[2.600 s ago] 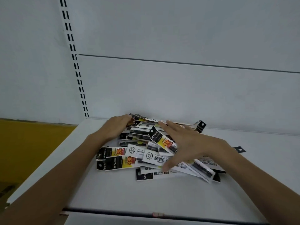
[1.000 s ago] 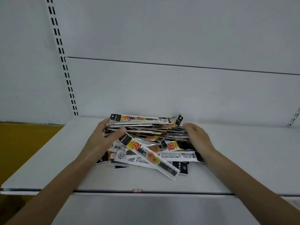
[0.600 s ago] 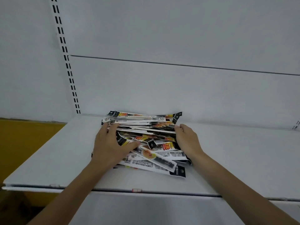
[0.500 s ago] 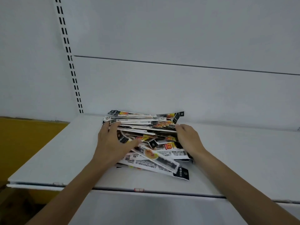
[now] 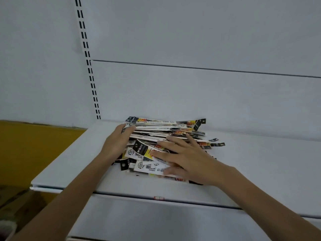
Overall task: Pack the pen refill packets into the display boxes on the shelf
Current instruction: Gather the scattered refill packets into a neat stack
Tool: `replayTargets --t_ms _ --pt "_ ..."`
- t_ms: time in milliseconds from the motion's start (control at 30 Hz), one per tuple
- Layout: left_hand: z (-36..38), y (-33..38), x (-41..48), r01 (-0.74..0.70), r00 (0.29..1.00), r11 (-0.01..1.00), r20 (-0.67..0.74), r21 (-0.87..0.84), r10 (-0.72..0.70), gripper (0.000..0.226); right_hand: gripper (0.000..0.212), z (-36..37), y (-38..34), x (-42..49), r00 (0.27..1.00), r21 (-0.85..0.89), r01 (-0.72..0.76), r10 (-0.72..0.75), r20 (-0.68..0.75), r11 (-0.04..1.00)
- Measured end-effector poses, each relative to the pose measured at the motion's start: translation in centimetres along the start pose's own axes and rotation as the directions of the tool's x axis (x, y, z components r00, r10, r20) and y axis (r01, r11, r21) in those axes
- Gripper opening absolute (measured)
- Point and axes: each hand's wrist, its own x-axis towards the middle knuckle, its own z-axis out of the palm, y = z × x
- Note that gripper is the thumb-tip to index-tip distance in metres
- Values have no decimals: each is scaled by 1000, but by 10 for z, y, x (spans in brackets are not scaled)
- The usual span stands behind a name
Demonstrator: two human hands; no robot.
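Observation:
A loose heap of pen refill packets (image 5: 156,129), black, white and yellow, lies on the white shelf (image 5: 260,157) against the back panel. My left hand (image 5: 118,143) presses against the heap's left side, fingers reaching to its upper edge. My right hand (image 5: 185,157) lies flat on top of the heap with fingers spread, covering the front packets. No display box is in view.
A slotted upright (image 5: 88,66) runs up the back wall at the left. The shelf's front edge (image 5: 156,197) carries a small red tag. Left of the shelf is a yellow surface (image 5: 34,148). A second white shelf (image 5: 156,220) sits below.
My right hand has moved from the heap's right end onto its top, fingers spread. My left hand has shifted from on top of the packets to the left side. The view moved right.

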Motion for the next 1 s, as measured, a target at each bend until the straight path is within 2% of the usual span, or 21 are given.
replayTargets --t_ms 100,200,267,333,400,433,500,567,700,767,867,900,1000 --pt "4 -4 0 5 1000 998 -10 -60 -6 45 58 2 -4 4 1000 53 17 -18 10 998" --pt "7 0 -1 -18 1000 993 -12 -116 17 26 73 -2 -16 6 993 107 -8 -5 118 994" --pt "6 7 16 50 999 994 18 -96 -49 26 74 -1 -14 11 996 66 5 -11 83 998" --pt "4 -5 35 133 988 985 98 -112 -122 26 69 2 -7 18 999 -31 29 -29 -13 999" --pt "8 3 31 145 989 983 36 -109 -142 21 74 4 -3 23 999 -52 -2 0 -33 999" --pt "9 5 24 94 995 990 -28 -105 -98 23 77 5 -2 26 1000 -44 -14 13 -28 999" --pt "8 8 8 -3 988 998 -154 -60 -6 31 83 7 0 25 998 -29 -22 20 -52 999" --pt "3 6 13 -24 981 991 -195 -129 -2 43 89 3 3 17 992 -15 -56 54 -111 998" --pt "1 3 33 22 995 968 -92 -251 -46 49 95 2 14 -8 985 49 -142 146 -89 989" --pt "2 6 35 20 998 962 -52 -271 -35 51 85 6 16 -12 992 9 -106 107 -74 994" --pt "8 15 40 54 994 957 104 -284 -26 63 64 10 18 -1 997 -114 -63 57 -58 992" --pt "9 16 41 64 988 955 151 -290 -20 62 61 10 18 5 997 -109 -67 63 -38 992" --pt "12 17 38 59 963 958 269 -281 19 35 58 12 18 18 993 -28 -115 115 -9 993"
